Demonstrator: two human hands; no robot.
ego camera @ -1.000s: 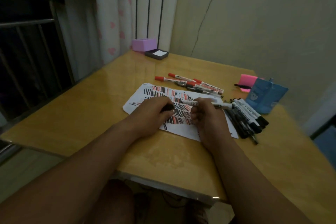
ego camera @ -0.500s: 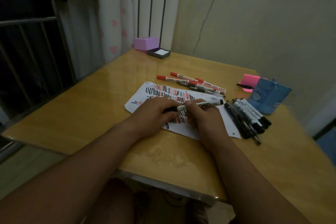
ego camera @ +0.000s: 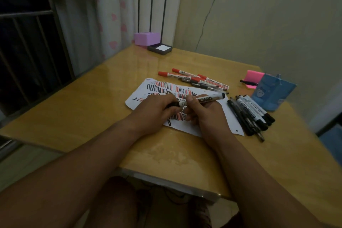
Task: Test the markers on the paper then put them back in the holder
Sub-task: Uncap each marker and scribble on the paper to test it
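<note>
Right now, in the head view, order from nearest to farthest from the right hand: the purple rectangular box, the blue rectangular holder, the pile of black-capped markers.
1. Pile of black-capped markers, just right of the right hand.
2. Blue rectangular holder, farther right, behind the pile.
3. Purple rectangular box, far back left.

Paper [ego camera: 230, 119] lies mid-counter [ego camera: 92, 113]. Left hand [ego camera: 155, 113] and right hand [ego camera: 205, 116] sit on top of it, one marker [ego camera: 207, 99] held across between them. Marker row [ego camera: 194, 79] behind the paper. Marker bunch [ego camera: 249, 114] just right of it. Holder [ego camera: 272, 94] behind that bunch. Note pad [ego camera: 254, 76] left-behind the holder, pen [ego camera: 248, 82] on it. Box [ego camera: 147, 38] and tray [ego camera: 160, 49] at the far corner.
</note>
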